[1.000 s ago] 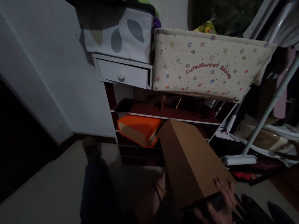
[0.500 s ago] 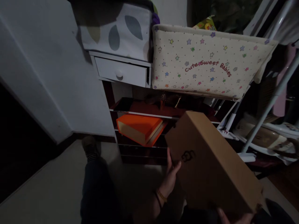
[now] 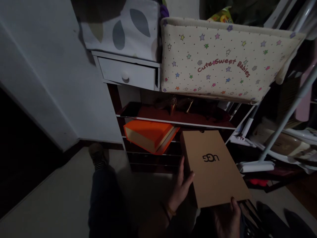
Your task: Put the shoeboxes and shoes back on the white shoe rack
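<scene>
A brown cardboard shoebox (image 3: 215, 178) with dark UGG lettering, upside down from where I look, is held between both hands in front of the shelf. My left hand (image 3: 182, 188) grips its left side, with the thumb by the top edge and a finger along the side. At the near edge, my right hand (image 3: 230, 218) holds it from below with the thumb on top. The box's far end is beside the lower shelves. To its left, an orange box (image 3: 151, 134) lies tilted on a lower shelf and juts out past the edge.
Shoes (image 3: 182, 105) stand on the red upper shelf (image 3: 158, 113). Above are a white drawer (image 3: 127, 73), a leaf-patterned box (image 3: 123, 33) and a star-print fabric bin (image 3: 213, 77). A pole with a white foot (image 3: 257, 166) stands at right. My shod foot (image 3: 97, 153) is at left.
The shoebox has turned from a tilted pose to a flatter one, its lettered face now upward and its far end toward the shelves. My right hand has moved up and left with it.
</scene>
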The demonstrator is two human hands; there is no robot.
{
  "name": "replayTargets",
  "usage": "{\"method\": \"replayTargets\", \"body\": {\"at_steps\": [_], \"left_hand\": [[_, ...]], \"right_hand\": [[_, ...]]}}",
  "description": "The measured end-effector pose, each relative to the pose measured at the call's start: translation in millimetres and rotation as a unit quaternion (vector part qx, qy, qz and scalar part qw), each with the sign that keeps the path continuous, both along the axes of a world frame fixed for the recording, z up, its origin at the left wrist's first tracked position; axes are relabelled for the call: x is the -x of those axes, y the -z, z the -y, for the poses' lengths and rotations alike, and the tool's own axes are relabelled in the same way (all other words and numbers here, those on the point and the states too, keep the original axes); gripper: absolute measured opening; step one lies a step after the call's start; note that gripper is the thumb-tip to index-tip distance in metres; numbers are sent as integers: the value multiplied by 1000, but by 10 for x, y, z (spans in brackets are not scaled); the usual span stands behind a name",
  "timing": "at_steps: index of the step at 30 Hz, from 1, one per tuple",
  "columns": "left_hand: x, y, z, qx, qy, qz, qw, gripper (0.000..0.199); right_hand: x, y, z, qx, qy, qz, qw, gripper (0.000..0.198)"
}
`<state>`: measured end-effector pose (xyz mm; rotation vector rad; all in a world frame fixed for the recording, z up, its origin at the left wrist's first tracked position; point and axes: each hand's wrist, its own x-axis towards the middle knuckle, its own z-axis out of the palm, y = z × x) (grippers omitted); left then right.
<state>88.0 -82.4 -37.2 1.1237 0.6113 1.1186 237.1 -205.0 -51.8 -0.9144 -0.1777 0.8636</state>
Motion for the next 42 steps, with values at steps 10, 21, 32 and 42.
{"method": "replayTargets", "body": {"at_steps": [10,21,32,42], "left_hand": [[34,-160,-218,-29,5,-67,997,86],[75,-196,-297,-173,21,-93,980,117],[-72,-193,-603,-152,-59,-93,982,93],[-126,-184,-812,-94,-75,-127,985,86]], "right_hand": [[141,-143,-227,38,-23,88,995,63],[229,-105,-476,54,-8,97,994,82],[10,132,-653,59,1,176,983,92],[-715,-195,-1035,15,88,354,931,95]]}}
